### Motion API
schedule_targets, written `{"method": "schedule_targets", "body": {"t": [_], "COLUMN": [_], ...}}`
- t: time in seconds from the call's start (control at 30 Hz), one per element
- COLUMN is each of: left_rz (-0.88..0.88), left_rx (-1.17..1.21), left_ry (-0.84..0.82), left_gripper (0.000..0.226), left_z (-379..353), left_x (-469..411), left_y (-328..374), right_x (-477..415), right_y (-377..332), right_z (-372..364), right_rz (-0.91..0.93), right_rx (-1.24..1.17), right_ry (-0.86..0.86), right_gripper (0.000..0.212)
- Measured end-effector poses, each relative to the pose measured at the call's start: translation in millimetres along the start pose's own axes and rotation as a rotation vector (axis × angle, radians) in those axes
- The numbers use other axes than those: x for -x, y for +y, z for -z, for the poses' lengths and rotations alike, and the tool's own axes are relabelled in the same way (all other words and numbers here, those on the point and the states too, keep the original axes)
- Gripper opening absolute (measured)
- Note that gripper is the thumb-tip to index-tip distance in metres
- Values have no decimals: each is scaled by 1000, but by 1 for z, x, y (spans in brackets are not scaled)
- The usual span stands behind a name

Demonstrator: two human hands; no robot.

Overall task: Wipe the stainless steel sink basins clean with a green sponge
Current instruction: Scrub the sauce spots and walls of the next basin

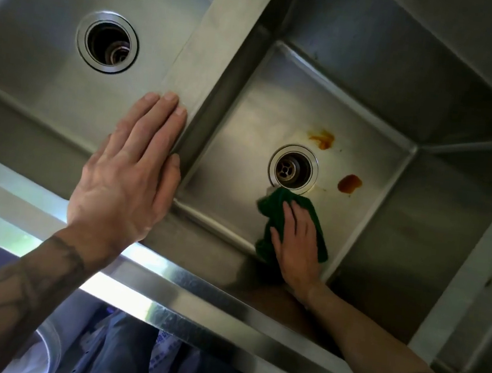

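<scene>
Right hand (pixel 296 247) presses flat on the sponge (pixel 272 203), left hand (pixel 129 173) rests open on the divider (pixel 225 30); a careless stroke could smear the stains (pixel 350 183)

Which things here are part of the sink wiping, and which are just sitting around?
Job: green sponge under the right hand; orange stains; right basin; left basin.
Just there: left hand resting on the divider; round metal bowl, bottom left.
</scene>
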State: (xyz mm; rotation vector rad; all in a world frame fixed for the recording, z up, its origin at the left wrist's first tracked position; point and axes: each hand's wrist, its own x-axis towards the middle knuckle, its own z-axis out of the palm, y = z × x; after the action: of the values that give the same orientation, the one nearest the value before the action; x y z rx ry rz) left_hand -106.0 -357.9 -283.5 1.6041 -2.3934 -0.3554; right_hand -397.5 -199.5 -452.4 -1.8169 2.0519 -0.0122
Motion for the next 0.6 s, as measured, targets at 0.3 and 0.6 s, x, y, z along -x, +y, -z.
{"method": "schedule_targets", "body": {"t": [0.3, 0.6], "left_rz": [-12, -16], "left_rx": [7, -6], "left_ry": [1, -12], "left_gripper": [52, 52], "left_z": [1, 0], "left_x": [0, 1], "left_y": [0, -1], "right_x": [-7, 2], "right_y": [4, 37], "right_z": [0, 13], "right_rz": [-629, -515], "right_rx": [-66, -50], "right_ry": [253, 84], "right_gripper": [61, 68]}}
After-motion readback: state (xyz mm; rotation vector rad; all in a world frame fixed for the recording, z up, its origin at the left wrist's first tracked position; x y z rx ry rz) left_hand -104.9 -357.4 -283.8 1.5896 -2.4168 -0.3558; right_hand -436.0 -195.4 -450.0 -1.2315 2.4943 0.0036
